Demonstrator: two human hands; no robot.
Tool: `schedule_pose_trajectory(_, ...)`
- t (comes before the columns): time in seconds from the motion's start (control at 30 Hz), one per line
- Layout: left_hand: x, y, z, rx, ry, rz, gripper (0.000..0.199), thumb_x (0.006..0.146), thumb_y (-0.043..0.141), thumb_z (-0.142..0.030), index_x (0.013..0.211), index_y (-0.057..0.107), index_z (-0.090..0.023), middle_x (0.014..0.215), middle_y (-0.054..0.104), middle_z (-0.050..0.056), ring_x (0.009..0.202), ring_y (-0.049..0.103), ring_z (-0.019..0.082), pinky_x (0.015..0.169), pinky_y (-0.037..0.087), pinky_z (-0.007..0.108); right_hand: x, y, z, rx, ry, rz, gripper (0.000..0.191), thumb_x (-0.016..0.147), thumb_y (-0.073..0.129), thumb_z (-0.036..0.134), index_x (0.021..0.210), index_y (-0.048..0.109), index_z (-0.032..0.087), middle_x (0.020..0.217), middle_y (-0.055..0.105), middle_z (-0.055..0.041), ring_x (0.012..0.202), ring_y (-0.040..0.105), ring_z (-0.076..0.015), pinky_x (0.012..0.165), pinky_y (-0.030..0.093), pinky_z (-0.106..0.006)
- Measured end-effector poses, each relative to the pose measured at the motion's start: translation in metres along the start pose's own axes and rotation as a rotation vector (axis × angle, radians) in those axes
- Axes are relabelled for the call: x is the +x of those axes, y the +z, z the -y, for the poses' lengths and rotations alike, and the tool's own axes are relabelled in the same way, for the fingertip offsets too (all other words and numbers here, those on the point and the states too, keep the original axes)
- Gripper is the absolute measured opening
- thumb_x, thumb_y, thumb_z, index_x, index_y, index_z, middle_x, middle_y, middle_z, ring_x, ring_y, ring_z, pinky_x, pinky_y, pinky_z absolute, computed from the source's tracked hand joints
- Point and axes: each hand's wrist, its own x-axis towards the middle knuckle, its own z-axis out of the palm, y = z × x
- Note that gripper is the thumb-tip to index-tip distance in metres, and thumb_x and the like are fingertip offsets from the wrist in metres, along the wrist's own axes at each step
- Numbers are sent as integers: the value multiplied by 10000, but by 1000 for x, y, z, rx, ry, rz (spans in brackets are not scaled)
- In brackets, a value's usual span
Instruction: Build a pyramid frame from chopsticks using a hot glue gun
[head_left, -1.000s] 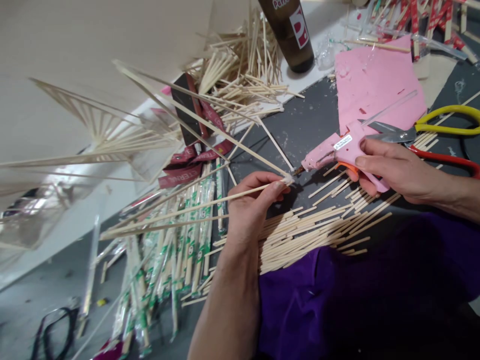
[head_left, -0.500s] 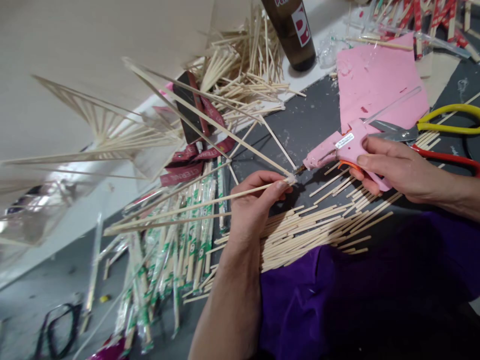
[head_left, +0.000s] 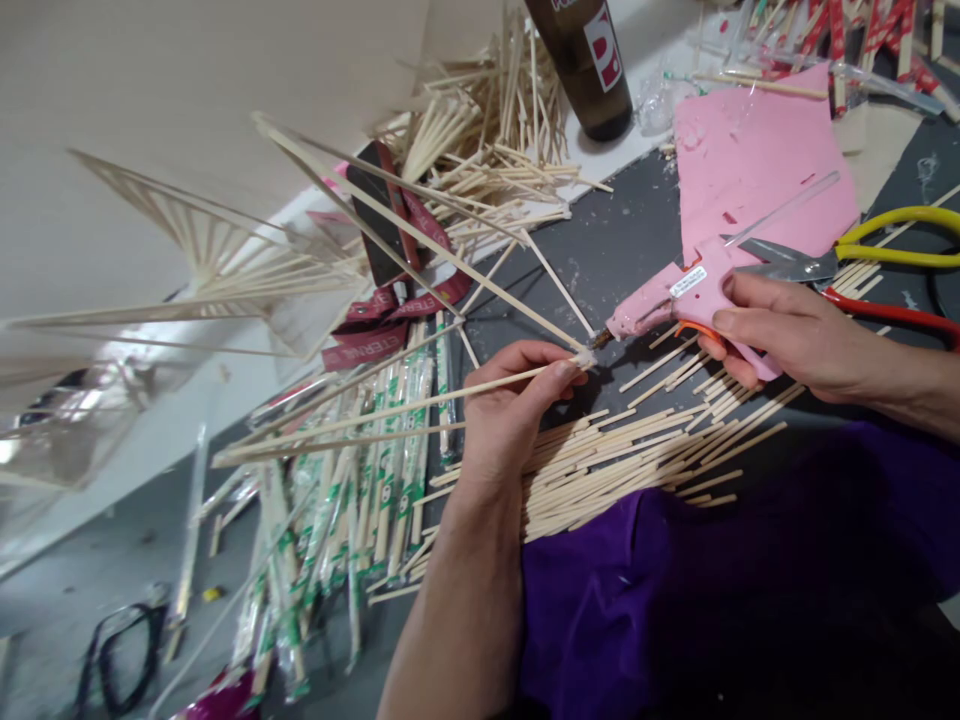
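Observation:
My left hand (head_left: pixel 517 400) pinches a corner of a frame of joined wooden sticks (head_left: pixel 420 240), whose long sides reach out to the upper left and left. Whitish glue covers that corner, just beyond my fingertips. In my right hand (head_left: pixel 780 330) is a pink hot glue gun (head_left: pixel 675 290), held by its handle with fingers near the orange trigger. Its metal nozzle meets the glued corner or lies very close to it. A clear glue stick (head_left: pixel 787 205) juts from the back of the gun. Beneath both hands lie many loose wooden sticks (head_left: pixel 615 470).
Scissors (head_left: pixel 892 245) with yellow and red handles lie behind my right hand, near a pink sheet (head_left: pixel 757 160). A dark bottle (head_left: pixel 589 70) stands at the back beside a stick pile (head_left: pixel 487 120). Wrapped chopsticks (head_left: pixel 360 490) and another stick structure (head_left: pixel 195 260) are on the left.
Almost nothing differs. Both hands, the glue gun and the stick frame keep their places, with only a tiny shift of the whole view.

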Motion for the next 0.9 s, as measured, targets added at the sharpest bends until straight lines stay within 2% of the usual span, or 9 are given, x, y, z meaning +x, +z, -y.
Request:
schedule_pose_trajectory(0.23, 1, -1, 3, -34, 24, 8, 241, 648, 812, -399, 726, 691, -205, 658, 727, 12, 611, 694, 164, 551, 532, 239, 1, 0, 3, -23, 34, 27, 240, 931, 650, 302, 725, 546, 235, 543, 517, 15, 444, 430, -86, 422, 352, -252)
schedule_pose_trajectory(0.53, 2, 2, 0, -50, 34, -28, 203, 615, 799, -365, 687, 687, -211, 618, 717, 9, 572, 679, 159, 521, 523, 232, -1, -1, 4, -85, 34, 53, 210, 953, 567, 196, 746, 544, 225, 559, 540, 9, 450, 442, -86, 426, 343, -245)
schedule_pose_trajectory(0.7, 1, 1, 2, -63, 41, -15, 185, 634, 804, -345, 702, 703, -206, 635, 731, 9, 584, 683, 151, 528, 520, 220, -1, -5, 2, -99, -30, 10, 199, 975, 554, 225, 776, 552, 215, 551, 522, 20, 445, 439, -83, 432, 331, -235)
schedule_pose_trajectory(0.9, 3, 2, 2, -83, 41, -6, 170, 621, 810, -328, 696, 716, -207, 634, 736, 7, 580, 681, 139, 519, 512, 201, 0, -7, -1, -104, -33, 39, 227, 983, 582, 289, 773, 539, 213, 532, 516, 14, 442, 434, -87, 420, 316, -239)
